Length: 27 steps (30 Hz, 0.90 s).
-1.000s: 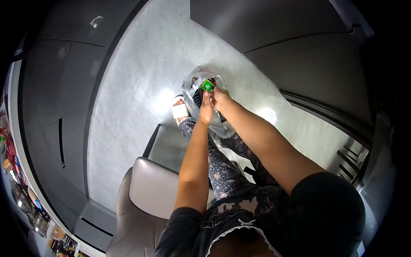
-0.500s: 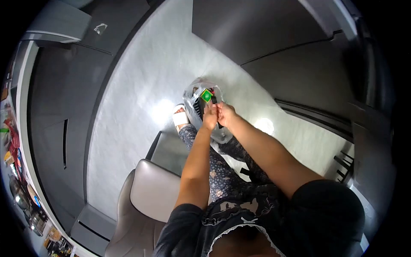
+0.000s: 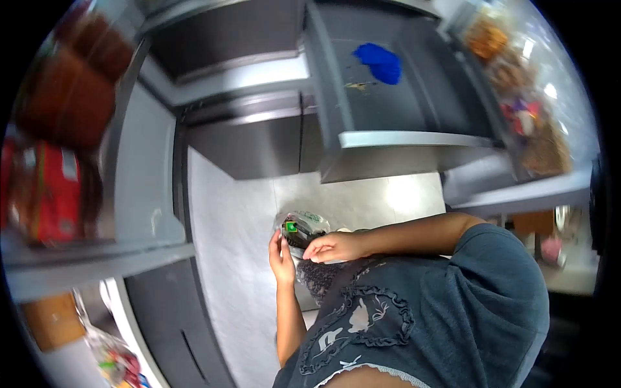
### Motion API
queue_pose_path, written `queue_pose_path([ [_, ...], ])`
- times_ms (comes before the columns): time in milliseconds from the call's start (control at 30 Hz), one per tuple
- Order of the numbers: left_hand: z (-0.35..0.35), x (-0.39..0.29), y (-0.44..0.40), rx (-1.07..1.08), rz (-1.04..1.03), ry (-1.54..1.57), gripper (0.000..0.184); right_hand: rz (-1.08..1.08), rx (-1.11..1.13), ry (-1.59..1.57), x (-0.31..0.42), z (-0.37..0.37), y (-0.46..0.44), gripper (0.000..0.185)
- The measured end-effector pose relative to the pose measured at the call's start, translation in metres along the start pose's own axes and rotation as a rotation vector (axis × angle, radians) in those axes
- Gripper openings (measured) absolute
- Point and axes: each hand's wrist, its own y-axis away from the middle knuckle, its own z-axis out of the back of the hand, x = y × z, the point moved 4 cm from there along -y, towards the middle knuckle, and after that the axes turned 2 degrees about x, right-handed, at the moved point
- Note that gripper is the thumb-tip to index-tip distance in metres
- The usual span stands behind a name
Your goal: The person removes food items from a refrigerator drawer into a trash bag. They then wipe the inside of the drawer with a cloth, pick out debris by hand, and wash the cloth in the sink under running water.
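A clear plastic bag (image 3: pixel 310 222) with green print stands low in the middle of the view, its mouth facing up. Inside lie a small green and yellow packet (image 3: pixel 291 227) and dark items too blurred to name. At the bag's left edge, my left hand (image 3: pixel 281 257) has its thumb and fingers closed on the plastic. Across from it, my right hand (image 3: pixel 334 246) curls its fingers at the near right edge, apparently gripping the bag too. My two hands are apart, with part of the bag between them.
A grey drawer (image 3: pixel 414 140) stands pulled out ahead, with a blue crumpled item (image 3: pixel 380 63) in it. To the left are a pale open door or panel (image 3: pixel 147 155) and red packages (image 3: pixel 57 191). Bagged food (image 3: pixel 517 84) is at the upper right, above the floor (image 3: pixel 229 239).
My hands have separated from their earlier spot together over the bag. The camera view has swung strongly, bringing the pulled-out drawer and stored packages into sight.
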Motion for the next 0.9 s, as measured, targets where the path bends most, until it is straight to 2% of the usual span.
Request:
queue_pose_path([
  [100, -0.01, -0.056, 0.012, 0.14, 0.1, 0.092, 0.025, 0.041, -0.054, 0.127, 0.142, -0.009, 0.093, 0.027],
  [133, -0.005, -0.038, 0.0, 0.218, 0.096, 0.058, 0.024, 0.138, -0.106, 0.128, 0.153, -0.001, 0.096, 0.026],
  [167, -0.003, -0.049, -0.006, 0.285, 0.091, 0.038, 0.024, 0.223, -0.154, 0.142, 0.186, 0.0, 0.115, 0.025],
  [200, -0.004, -0.06, -0.01, 0.341, 0.086, 0.02, 0.023, 0.297, -0.288, 0.179, 0.215, 0.006, 0.135, 0.023],
  [300, 0.005, -0.094, -0.044, 0.453, -0.025, -0.108, 0.018, 0.583, -0.93, 0.71, 0.268, 0.057, 0.154, 0.019],
  [367, -0.001, -0.116, -0.074, 0.478, -0.079, -0.133, 0.017, 0.415, -1.186, 0.903, 0.291, 0.112, 0.152, 0.019],
  [433, -0.011, -0.132, -0.096, 0.474, -0.085, -0.092, 0.017, 0.076, -1.215, 1.145, 0.301, 0.169, 0.136, 0.023],
  [467, -0.019, -0.136, -0.105, 0.466, -0.076, -0.073, 0.017, -0.171, -1.224, 1.117, 0.293, 0.202, 0.122, 0.022],
  [533, -0.029, -0.136, -0.113, 0.457, -0.05, -0.017, 0.017, -0.806, -0.97, 1.229, 0.28, 0.238, 0.101, 0.023],
  [567, -0.034, -0.129, -0.113, 0.452, -0.036, 0.001, 0.017, -1.089, -0.775, 1.273, 0.264, 0.258, 0.092, 0.024],
  [600, -0.037, -0.124, -0.112, 0.446, -0.027, 0.02, 0.017, -1.257, -0.611, 1.283, 0.24, 0.274, 0.09, 0.024],
  [667, -0.042, -0.11, -0.109, 0.459, 0.052, 0.052, 0.017, -1.379, -0.429, 1.263, 0.181, 0.301, 0.101, 0.025],
  [767, -0.04, -0.099, -0.106, 0.491, 0.092, 0.004, 0.018, -1.443, -0.263, 1.227, 0.093, 0.328, 0.136, 0.027],
  [833, -0.036, -0.096, -0.112, 0.486, 0.129, -0.07, 0.019, -1.359, -0.317, 1.253, 0.071, 0.328, 0.147, 0.028],
  [867, -0.032, -0.092, -0.115, 0.461, 0.134, -0.073, 0.019, -1.16, -0.58, 1.225, 0.098, 0.305, 0.145, 0.03],
  [900, -0.027, -0.088, -0.118, 0.436, 0.136, -0.077, 0.019, -1.201, -0.535, 1.161, 0.092, 0.304, 0.144, 0.029],
])
